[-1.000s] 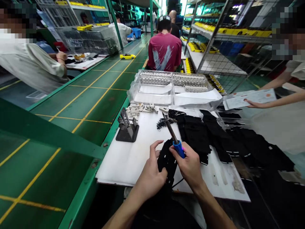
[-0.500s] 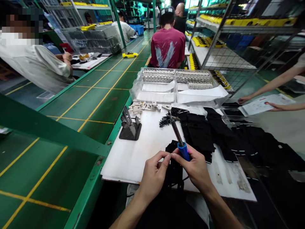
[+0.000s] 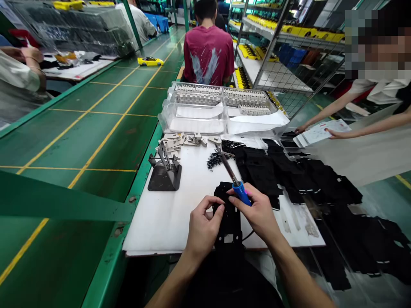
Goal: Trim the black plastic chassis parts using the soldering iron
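Observation:
My right hand is wrapped round the blue handle of a soldering iron, whose metal shaft points up and left. Under both hands lies a flat black part at the front edge of the white work board. My left hand has thumb and forefinger close together over the left side of this part; anything between the fingertips is too small to name. A dark metal stand is to the left. Small black pieces lie in a pile beyond the iron's shaft.
Light metal pieces lie at the board's back left, before clear trays. Black parts are stacked on the right. A green conveyor with a yellow toy car runs left. A person at right holds white sheets.
The view has turned to the right, showing more of the person with the sheets. My hands have moved slightly apart, uncovering more of the black part.

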Motion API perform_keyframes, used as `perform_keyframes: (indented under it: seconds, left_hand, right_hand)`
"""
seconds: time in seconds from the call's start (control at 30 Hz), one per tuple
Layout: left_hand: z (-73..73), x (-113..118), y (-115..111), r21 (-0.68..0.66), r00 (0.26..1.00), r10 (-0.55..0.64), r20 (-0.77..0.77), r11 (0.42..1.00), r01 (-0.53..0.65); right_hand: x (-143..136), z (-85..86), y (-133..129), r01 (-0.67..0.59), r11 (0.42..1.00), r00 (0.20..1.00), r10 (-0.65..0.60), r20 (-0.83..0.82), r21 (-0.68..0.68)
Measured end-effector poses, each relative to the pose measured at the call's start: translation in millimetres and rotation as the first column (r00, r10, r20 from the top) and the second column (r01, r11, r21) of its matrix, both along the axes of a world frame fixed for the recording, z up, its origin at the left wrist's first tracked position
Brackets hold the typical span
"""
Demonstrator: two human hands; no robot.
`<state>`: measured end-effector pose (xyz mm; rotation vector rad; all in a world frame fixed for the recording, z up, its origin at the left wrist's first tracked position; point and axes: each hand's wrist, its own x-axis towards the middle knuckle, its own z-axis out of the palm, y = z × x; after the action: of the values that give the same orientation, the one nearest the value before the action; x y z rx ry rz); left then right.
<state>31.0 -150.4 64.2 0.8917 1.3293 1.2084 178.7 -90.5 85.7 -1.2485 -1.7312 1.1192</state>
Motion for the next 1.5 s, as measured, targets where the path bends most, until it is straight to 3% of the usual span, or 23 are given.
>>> perform_keyframes:
  seconds: [0.1, 0.33, 0.53, 0.63, 0.7, 0.8, 0.93, 1.23, 1.37, 1.5]
  left_hand:
    - [-3.9, -3.5, -1.2, -0.009, 0.999, 0.038, 0.03, 0.999, -0.037]
    - [-8.7, -10.3, -10.1, -0.046, 0.995, 0.092, -0.03, 0.995, -0.094]
    - [-3.1, -17.3, -15.0, 0.004, 0.998, 0.02, -0.059, 1.0, -0.02]
    - [-2.5, -22.7, -12.2, 0.021, 0.989, 0.003, -0.145, 1.0, 0.0]
    - [-3.5, -25.8, -9.6, 0.012, 0.98, -0.005, -0.201, 1.0, 0.007]
    - [-4.3, -28.0, -5.8, -0.003, 0.973, -0.014, -0.232, 1.0, 0.013]
    - [-0.4, -27.0, -1.9, 0.022, 0.962, -0.036, -0.27, 0.999, 0.043]
    - [5.0, -19.9, 1.6, 0.089, 0.936, -0.09, -0.34, 0.988, 0.127]
    - [7.6, -16.6, 1.8, 0.123, 0.93, -0.14, -0.339, 0.974, 0.191]
    - [7.5, -12.0, 2.6, 0.119, 0.922, -0.117, -0.37, 0.978, 0.172]
  right_hand:
    - [-4.6, 0.5, -2.8, 0.05, 0.999, 0.995, -0.051, 0.084, 0.021]
    - [-31.2, -9.5, -6.4, -0.001, 1.0, 0.977, -0.001, 0.212, 0.007]
    - [-38.4, -23.9, -7.3, -0.097, 0.982, 0.973, 0.059, 0.221, 0.165]
    - [-38.5, -25.1, -10.7, -0.075, 0.98, 0.978, 0.036, 0.205, 0.186]
    - [-38.1, -20.9, -13.6, -0.02, 0.991, 0.987, -0.002, 0.162, 0.134]
    - [-37.6, -10.0, -17.2, 0.052, 0.997, 0.998, -0.053, -0.019, -0.057]
    - [-35.3, 2.4, -18.8, 0.041, 0.958, 0.967, -0.11, -0.231, -0.284]
    - [-23.5, 13.9, -18.3, -0.034, 0.873, 0.96, -0.107, -0.259, -0.487]
    - [-22.5, 9.6, -13.9, -0.041, 0.869, 0.938, -0.137, -0.319, -0.494]
    - [-18.9, 2.3, -10.1, -0.045, 0.847, 0.943, -0.139, -0.302, -0.53]
